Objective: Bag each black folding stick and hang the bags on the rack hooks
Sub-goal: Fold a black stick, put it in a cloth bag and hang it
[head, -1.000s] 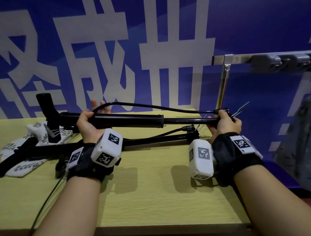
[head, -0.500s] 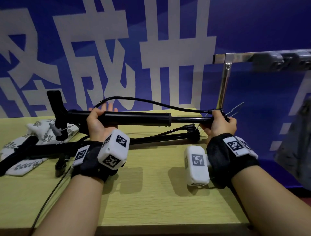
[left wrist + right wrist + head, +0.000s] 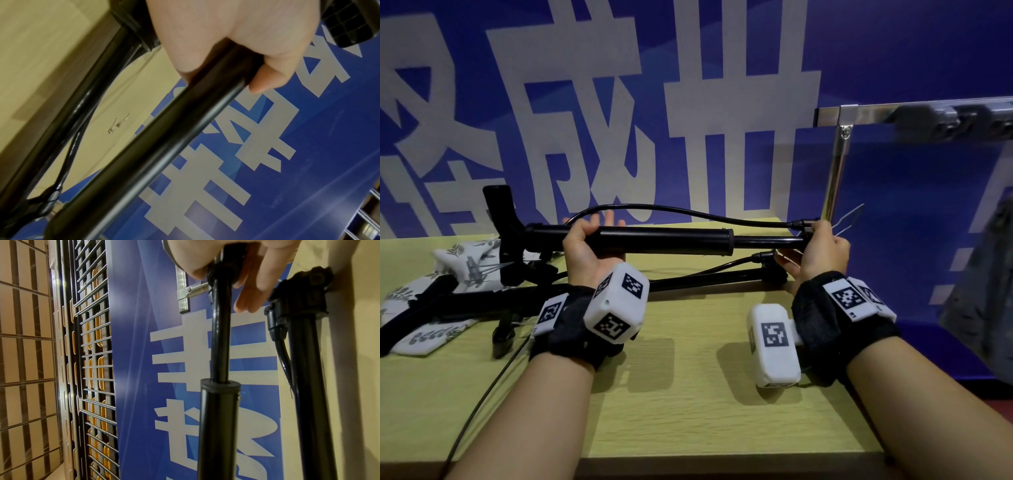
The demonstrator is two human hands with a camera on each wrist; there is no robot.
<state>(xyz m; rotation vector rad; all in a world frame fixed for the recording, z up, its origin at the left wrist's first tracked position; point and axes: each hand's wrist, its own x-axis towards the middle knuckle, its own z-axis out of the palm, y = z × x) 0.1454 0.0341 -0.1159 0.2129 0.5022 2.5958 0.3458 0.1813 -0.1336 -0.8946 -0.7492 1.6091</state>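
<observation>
I hold a black folding stick (image 3: 664, 240) level above the yellow table (image 3: 688, 394). My left hand (image 3: 585, 250) grips its thick tube (image 3: 185, 129) near the handle end. My right hand (image 3: 822, 250) grips the thin rod's tip (image 3: 221, 272) at the right, where a black hose joins. A second black stick (image 3: 688, 282) lies on the table under it, seen beside the held one (image 3: 308, 369) in the right wrist view. A white leaf-print bag (image 3: 438, 301) lies at the left under dark parts. The metal rack (image 3: 839, 161) stands at the right rear.
A blue banner with large pale characters (image 3: 688, 120) closes off the back of the table. Rack hooks (image 3: 962, 120) sit blurred along the top bar at the upper right. A thin black cable (image 3: 482, 404) trails off the table's front left. Two small metal needles (image 3: 119, 124) lie on the table.
The held stick has shifted right and risen a little at its handle end. The thin rod has slid further into the thick tube, so less of it shows. Both hands keep their grips.
</observation>
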